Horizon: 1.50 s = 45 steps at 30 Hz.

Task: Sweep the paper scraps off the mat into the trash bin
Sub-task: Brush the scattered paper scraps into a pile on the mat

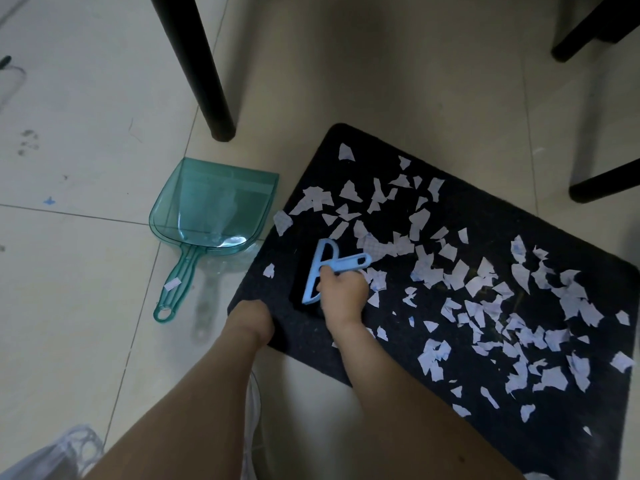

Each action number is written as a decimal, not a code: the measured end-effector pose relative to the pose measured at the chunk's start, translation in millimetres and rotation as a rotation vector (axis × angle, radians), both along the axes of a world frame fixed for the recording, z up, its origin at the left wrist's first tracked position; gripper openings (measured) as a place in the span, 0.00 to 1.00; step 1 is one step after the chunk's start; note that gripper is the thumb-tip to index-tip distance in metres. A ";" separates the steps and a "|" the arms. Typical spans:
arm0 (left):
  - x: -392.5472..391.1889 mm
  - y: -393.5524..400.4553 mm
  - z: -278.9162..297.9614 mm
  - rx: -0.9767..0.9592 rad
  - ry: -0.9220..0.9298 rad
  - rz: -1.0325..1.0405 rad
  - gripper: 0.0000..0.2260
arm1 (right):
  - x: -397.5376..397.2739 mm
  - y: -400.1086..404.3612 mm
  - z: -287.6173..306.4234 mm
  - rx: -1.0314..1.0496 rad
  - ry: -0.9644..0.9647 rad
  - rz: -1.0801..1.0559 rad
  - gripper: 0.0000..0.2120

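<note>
Right grip [341, 289] amid paper scraps [478, 282]

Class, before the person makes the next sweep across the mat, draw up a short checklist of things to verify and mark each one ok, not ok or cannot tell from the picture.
1. Right hand grips the blue brush: ok.
2. Left hand steadies the near corner of the mat: ok.
3. Dustpan within reach: ok, it lies on the floor beside the mat's left edge.
4. Dustpan mouth faces the mat edge: not ok, it points away, and nobody holds it.
5. Paper scraps gathered into a pile: not ok, they are scattered over most of the mat.
6. Trash bin ready: cannot tell, only a white bag shows at the bottom left.
</note>
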State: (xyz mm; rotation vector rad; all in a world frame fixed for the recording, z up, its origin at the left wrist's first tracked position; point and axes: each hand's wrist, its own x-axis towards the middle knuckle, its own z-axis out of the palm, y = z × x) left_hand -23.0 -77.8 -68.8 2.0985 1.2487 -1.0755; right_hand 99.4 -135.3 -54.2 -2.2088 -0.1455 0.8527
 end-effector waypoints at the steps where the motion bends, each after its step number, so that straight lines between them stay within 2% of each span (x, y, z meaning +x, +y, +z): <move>1: 1.1 0.7 -0.5 0.003 0.002 0.005 0.13 | -6.3 -0.6 0.3 0.006 0.054 0.078 0.13; 4: 1.3 0.9 -0.5 0.004 0.013 -0.013 0.13 | -25.4 4.7 -4.7 -0.110 0.097 0.470 0.13; 5: 0.3 0.5 -1.2 0.006 0.012 -0.015 0.13 | -27.9 7.6 -8.9 -0.148 0.063 0.515 0.14; 6: -1.0 -0.1 -2.1 0.004 0.011 -0.011 0.13 | -27.9 9.7 -13.6 -0.173 0.020 0.484 0.14; 8: -3.4 0.1 -3.7 0.004 0.008 0.000 0.13 | -23.5 10.8 -18.6 -0.185 -0.069 0.250 0.16; 10: -3.4 1.6 -5.3 0.003 0.003 0.035 0.13 | -16.8 7.3 -17.2 -0.115 -0.138 -0.047 0.16; 12: -0.8 2.9 -5.5 0.014 -0.008 0.067 0.12 | -15.0 5.1 -15.0 -0.020 -0.151 -0.194 0.15; 14: 2.6 3.7 -5.5 0.041 -0.018 0.099 0.12 | -21.9 8.8 -14.6 0.036 -0.056 -0.063 0.13; 17: 3.1 3.8 -5.8 0.070 -0.012 0.138 0.11 | -35.3 19.3 -19.2 -0.070 0.044 0.396 0.14; 18: 1.9 3.7 -4.9 0.074 -0.007 0.150 0.11 | -35.0 21.7 -21.1 -0.114 0.025 0.457 0.14; 20: -0.5 4.0 -3.2 0.073 -0.012 0.169 0.12 | -28.6 22.4 -24.6 -0.166 -0.047 0.358 0.15; 23: -1.9 6.9 -1.7 0.065 -0.055 0.155 0.08 | -13.3 18.9 -24.6 -0.088 -0.102 -0.124 0.15; 25: 0.1 9.7 -3.1 0.055 -0.081 0.143 0.10 | -8.5 21.1 -22.1 0.019 -0.167 -0.303 0.14; 27: 6.1 15.0 -4.8 0.034 -0.059 0.110 0.14 | -11.3 35.3 -14.8 0.067 -0.148 -0.202 0.14; 31: 17.9 25.6 -3.3 -0.105 0.117 -0.030 0.17 | -11.6 80.5 -14.4 -0.036 -0.018 0.375 0.16; 33: 18.7 28.9 -2.6 -0.106 0.119 -0.088 0.17 | 1.9 95.9 -19.1 -0.124 -0.012 0.424 0.16; 35: 17.9 30.6 -1.6 -0.084 0.087 -0.122 0.16 | 22.2 97.9 -21.5 -0.195 -0.058 0.282 0.15; 38: 19.1 32.3 -0.6 -0.082 0.069 -0.110 0.15 | 57.1 79.2 -22.2 -0.212 -0.182 -0.107 0.15; 41: 25.3 32.9 0.1 -0.084 0.036 -0.034 0.16 | 76.0 57.1 -11.9 -0.211 -0.244 -0.360 0.17; 43: 28.0 31.7 -3.4 -0.087 0.049 -0.013 0.17 | 68.1 58.8 -3.7 -0.084 -0.226 -0.345 0.17; 45: 29.8 30.9 -9.3 -0.087 0.063 0.006 0.17 | 48.4 72.8 -0.7 0.069 -0.169 -0.176 0.16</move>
